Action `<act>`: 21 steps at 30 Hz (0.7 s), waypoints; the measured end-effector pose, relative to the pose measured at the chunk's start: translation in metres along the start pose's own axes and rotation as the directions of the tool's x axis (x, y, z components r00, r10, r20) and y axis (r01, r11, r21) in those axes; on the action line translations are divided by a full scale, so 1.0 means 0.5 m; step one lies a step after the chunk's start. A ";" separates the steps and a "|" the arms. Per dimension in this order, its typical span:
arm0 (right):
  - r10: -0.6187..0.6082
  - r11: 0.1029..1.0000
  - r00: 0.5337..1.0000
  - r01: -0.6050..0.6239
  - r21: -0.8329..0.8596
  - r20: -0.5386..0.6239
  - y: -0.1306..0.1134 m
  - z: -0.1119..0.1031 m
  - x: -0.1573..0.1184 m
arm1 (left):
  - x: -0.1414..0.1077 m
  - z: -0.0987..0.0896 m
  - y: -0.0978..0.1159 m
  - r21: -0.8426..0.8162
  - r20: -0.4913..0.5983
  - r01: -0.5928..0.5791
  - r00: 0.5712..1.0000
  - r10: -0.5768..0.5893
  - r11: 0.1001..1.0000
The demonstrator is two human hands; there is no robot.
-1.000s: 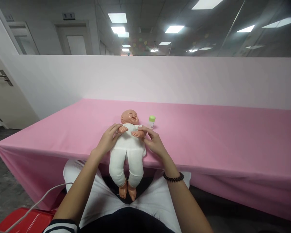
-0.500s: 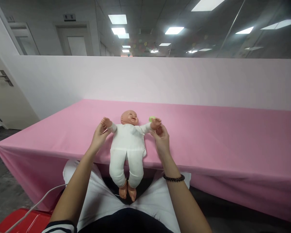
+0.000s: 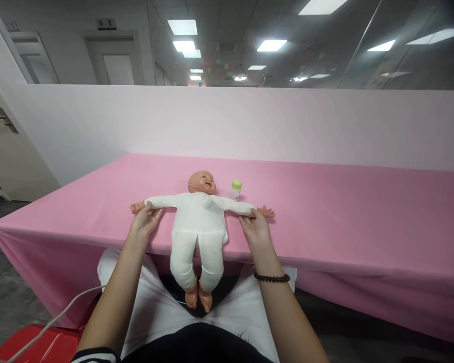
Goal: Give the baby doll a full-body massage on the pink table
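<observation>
A baby doll [image 3: 200,214] with a white cloth body lies face up at the front edge of the pink-covered table, its legs hanging over towards my lap. Both its arms stretch straight out sideways. My left hand [image 3: 146,221] is closed on the doll's arm near the wrist, at the left of the picture. On the other side my right hand [image 3: 255,227] grips the other arm near the wrist, thumb on top and fingers beneath. Just beyond that arm stands a small clear bottle [image 3: 236,189] with a green cap.
The pink tablecloth [image 3: 344,217] spreads far to the right and drapes over the front edge. A white wall with a window [image 3: 227,121] rises behind the table. At lower left are a red stool [image 3: 41,347] and a white cable [image 3: 60,316].
Both hands have moved outward and down, drawing the doll's bent arms out straight to the sides. The green-capped bottle, largely hidden before, now shows fully.
</observation>
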State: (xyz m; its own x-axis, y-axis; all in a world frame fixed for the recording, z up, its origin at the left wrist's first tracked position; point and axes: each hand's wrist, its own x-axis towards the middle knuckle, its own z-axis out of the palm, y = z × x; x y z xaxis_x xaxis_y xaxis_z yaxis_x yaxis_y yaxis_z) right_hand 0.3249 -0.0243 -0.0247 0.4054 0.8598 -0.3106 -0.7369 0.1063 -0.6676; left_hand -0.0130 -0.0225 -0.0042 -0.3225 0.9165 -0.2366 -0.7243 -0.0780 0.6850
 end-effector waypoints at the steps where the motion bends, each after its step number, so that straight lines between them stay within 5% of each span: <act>1: -0.039 0.999 0.999 0.039 0.006 0.015 0.000 0.003 -0.006 | -0.002 0.002 -0.003 0.018 -0.002 -0.020 1.000 0.020 1.000; 5: -0.354 0.929 0.917 0.368 -0.043 0.184 -0.001 0.023 -0.047 | -0.022 0.014 -0.025 0.124 0.127 -0.326 0.942 0.311 0.937; 7: -0.485 0.836 0.812 0.540 -0.100 0.325 0.001 0.037 -0.072 | -0.037 0.021 -0.040 0.230 0.260 -0.539 0.836 0.483 0.810; 9: -0.526 0.727 0.690 0.668 -0.159 0.496 0.009 0.047 -0.094 | -0.051 0.027 -0.054 0.351 0.430 -0.679 0.728 0.534 0.644; 13: -0.458 0.450 0.476 0.852 -0.267 0.751 0.035 0.048 -0.117 | -0.064 0.028 -0.061 0.440 0.790 -0.872 0.490 0.369 0.217; 15: -0.400 0.310 0.393 0.908 -0.281 0.828 0.046 0.043 -0.120 | -0.065 0.025 -0.055 0.388 0.883 -0.920 0.388 0.263 0.056; 18: -0.321 0.197 0.323 0.942 -0.271 0.890 0.055 0.037 -0.120 | -0.065 0.024 -0.044 0.353 0.925 -0.934 0.340 0.171 -0.053; 21: -0.309 0.207 0.332 0.938 -0.278 0.891 0.056 0.038 -0.120 | -0.069 0.026 -0.041 0.359 0.927 -0.931 0.346 0.147 -0.071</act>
State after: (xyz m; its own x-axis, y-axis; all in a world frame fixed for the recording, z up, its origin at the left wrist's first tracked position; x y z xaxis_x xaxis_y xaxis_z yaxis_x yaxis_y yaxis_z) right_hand 0.2695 -0.0636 -0.0120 -0.1197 0.6981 0.7060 0.3783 0.6895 -0.6176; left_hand 0.0210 -0.0473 -0.0012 0.3465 0.6691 0.6574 0.5700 -0.7068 0.4189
